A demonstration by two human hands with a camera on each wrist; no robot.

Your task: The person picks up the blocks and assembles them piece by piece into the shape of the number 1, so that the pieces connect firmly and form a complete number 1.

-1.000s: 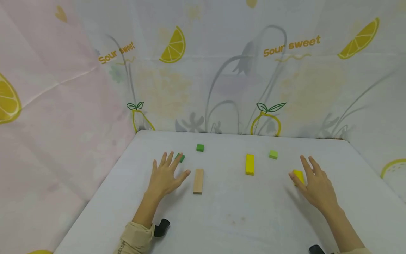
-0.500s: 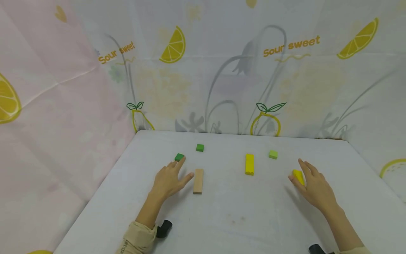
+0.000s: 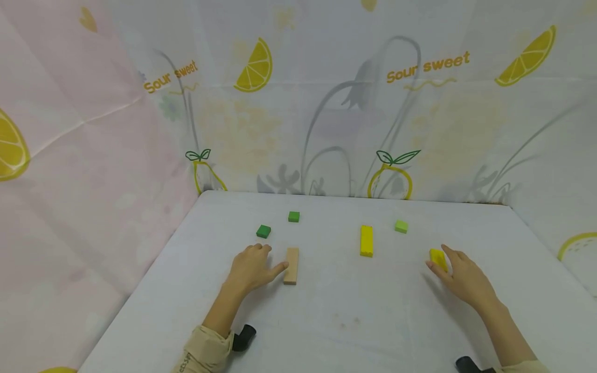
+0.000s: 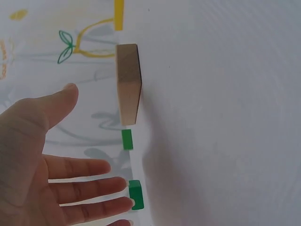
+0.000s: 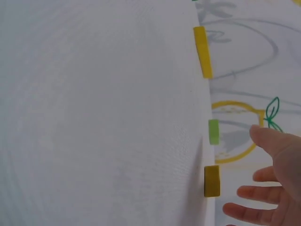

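Note:
My left hand (image 3: 252, 267) hovers over the table just left of a plain wooden block (image 3: 291, 267), thumb spread toward it. In the left wrist view its fingers (image 4: 84, 190) extend, holding nothing. Beyond the fingertips lies a dark green block (image 3: 263, 231), with another green block (image 3: 294, 216) farther back. On the right side, my right hand (image 3: 468, 280) is above the table, thumb and fingers on either side of a short yellow block (image 3: 437, 259). The right wrist view shows this hand apart from the yellow block (image 5: 212, 181), its fingers extended.
A longer yellow block (image 3: 366, 241) lies right of the table's middle. A light green block (image 3: 401, 226) sits behind and to its right. The white table (image 3: 345, 311) ends at a printed cloth backdrop (image 3: 308, 103). Black wrist mounts (image 3: 244, 338) are strapped near the sleeves.
My left hand has drawn back and moved right toward the wooden block, uncovering the dark green block. My right hand's fingers have lowered toward the short yellow block. No block has moved.

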